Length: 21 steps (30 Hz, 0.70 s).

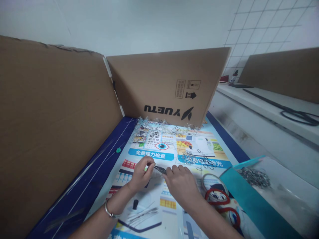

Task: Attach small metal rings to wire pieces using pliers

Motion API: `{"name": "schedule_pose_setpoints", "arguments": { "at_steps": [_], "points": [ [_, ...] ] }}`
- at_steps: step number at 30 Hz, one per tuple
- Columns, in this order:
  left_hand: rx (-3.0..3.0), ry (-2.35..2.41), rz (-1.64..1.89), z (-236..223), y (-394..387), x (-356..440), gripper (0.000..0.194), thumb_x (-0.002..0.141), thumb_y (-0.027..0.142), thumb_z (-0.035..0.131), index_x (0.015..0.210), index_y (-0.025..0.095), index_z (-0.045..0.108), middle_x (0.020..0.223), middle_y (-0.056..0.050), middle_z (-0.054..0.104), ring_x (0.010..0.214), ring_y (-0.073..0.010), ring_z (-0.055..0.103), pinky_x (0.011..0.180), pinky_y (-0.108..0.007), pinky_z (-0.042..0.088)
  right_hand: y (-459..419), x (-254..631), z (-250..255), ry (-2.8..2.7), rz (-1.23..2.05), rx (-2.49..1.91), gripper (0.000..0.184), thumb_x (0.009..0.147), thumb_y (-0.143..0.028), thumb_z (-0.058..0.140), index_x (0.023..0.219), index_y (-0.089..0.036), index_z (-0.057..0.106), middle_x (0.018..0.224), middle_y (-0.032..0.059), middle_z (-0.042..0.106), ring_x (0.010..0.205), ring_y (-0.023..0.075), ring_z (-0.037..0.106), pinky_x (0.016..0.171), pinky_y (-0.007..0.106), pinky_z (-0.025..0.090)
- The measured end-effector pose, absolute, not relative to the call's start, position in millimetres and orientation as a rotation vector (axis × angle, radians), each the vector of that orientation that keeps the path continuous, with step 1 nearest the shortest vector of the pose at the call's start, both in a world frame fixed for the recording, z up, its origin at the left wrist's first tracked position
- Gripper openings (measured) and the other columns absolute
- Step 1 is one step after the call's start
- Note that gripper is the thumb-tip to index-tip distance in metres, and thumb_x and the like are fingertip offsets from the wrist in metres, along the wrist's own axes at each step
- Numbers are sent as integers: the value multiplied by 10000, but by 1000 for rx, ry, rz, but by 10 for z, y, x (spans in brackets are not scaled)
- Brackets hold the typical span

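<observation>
Near the middle of the printed table cover, my two hands meet at a pair of pliers. My right hand is wrapped round the pliers, whose dark jaws point left. At the jaw tips, my left hand is pinched closed; whatever small piece it holds is too small to make out. A silver bangle circles my left wrist. Several thin metal wires lie between my forearms. Beyond my right hand is a loose cluster of small wire pieces and dark rings.
Red-handled scissors and a roll of clear tape or wire lie right of my right forearm. A teal-edged tray holds a metal chain heap. Clear beaded pieces line the back, before cardboard walls.
</observation>
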<state>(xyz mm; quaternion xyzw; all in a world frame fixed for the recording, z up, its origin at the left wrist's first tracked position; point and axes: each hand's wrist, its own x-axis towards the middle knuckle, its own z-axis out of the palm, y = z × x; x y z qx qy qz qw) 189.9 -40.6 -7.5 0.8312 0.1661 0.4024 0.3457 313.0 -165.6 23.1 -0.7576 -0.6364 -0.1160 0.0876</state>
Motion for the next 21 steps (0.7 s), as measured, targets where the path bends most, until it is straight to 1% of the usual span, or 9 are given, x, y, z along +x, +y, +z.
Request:
{"name": "schedule_pose_setpoints", "arguments": {
  "at_steps": [5,9,21],
  "points": [
    [2180,434,1033,-82,-402,1899,90,827,158,424,776,179,494,756,-29,522,723,-140,488,682,-266,398,-1656,3135,236,-1916,-342,-2251,173,842,-287,479,825,-159,595,752,76,592,727,192,515,629,314,295],
    [2202,426,1014,-83,-397,1896,95,831,151,415,777,180,487,756,-28,516,725,-137,481,684,-266,396,-1654,3140,240,-1931,-346,-2250,173,843,-285,475,814,-164,596,744,71,592,718,204,523,620,323,298],
    [2185,446,990,-87,-402,1898,111,845,207,401,768,187,478,751,-31,511,712,-145,474,680,-283,393,-1650,3144,229,-1924,-301,-2246,177,846,-287,469,803,-162,586,742,71,587,728,181,531,635,298,317]
  ]
}}
